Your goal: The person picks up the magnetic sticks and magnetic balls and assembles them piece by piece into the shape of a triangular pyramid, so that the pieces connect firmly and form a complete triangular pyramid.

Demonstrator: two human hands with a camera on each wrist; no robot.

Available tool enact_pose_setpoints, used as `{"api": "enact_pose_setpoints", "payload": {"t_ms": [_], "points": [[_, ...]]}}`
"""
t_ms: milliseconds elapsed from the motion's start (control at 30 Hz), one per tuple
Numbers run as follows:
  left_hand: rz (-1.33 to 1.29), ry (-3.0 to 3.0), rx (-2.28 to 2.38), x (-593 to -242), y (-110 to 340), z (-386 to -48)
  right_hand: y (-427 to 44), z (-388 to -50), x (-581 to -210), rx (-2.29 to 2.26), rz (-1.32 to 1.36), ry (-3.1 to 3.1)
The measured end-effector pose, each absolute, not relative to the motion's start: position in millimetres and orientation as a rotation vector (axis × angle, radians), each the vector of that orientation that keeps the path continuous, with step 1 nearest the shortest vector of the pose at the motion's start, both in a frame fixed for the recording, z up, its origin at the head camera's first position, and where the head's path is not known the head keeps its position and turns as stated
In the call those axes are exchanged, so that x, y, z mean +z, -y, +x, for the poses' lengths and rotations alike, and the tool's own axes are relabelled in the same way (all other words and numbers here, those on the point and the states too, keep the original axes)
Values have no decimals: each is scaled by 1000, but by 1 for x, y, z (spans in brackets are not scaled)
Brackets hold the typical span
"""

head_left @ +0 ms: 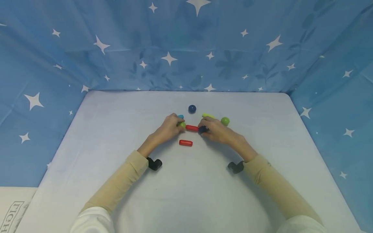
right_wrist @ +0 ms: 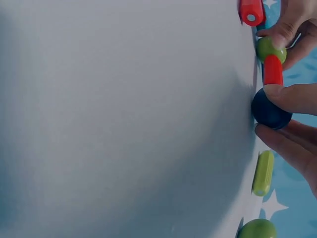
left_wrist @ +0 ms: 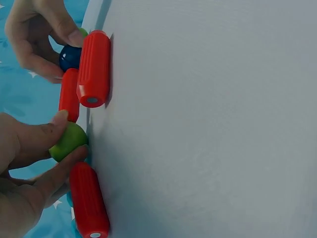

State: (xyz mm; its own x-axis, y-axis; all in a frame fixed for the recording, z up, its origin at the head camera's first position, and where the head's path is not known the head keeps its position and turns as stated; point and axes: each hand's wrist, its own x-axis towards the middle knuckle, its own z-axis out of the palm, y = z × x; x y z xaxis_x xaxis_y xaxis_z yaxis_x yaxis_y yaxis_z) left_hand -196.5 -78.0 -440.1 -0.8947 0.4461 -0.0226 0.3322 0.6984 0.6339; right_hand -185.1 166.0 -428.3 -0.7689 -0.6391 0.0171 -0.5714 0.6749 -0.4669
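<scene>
Fingers of the left hand [head_left: 169, 127] pinch a green ball [left_wrist: 68, 142], those of the right hand [head_left: 218, 130] a blue ball [right_wrist: 269, 111], with a red stick [head_left: 192, 128] between, touching both.

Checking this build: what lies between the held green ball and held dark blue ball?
A red rod lies between them, as the head and both wrist views show.

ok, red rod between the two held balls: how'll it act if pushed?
Probably stiff: the red rod looks straight, with no sag. Unlikely to roll freely while the left hand pinches the green ball at one end and the right hand the dark blue ball at the other. Freed, it might roll, being roughly cylindrical.
</scene>
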Motion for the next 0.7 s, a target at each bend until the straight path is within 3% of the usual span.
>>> {"api": "enact_pose_setpoints", "payload": {"t_ms": [700], "points": [[569, -2757, 1019, -438, 72, -204, -163, -179, -429, -781, -1061, -2696]]}}
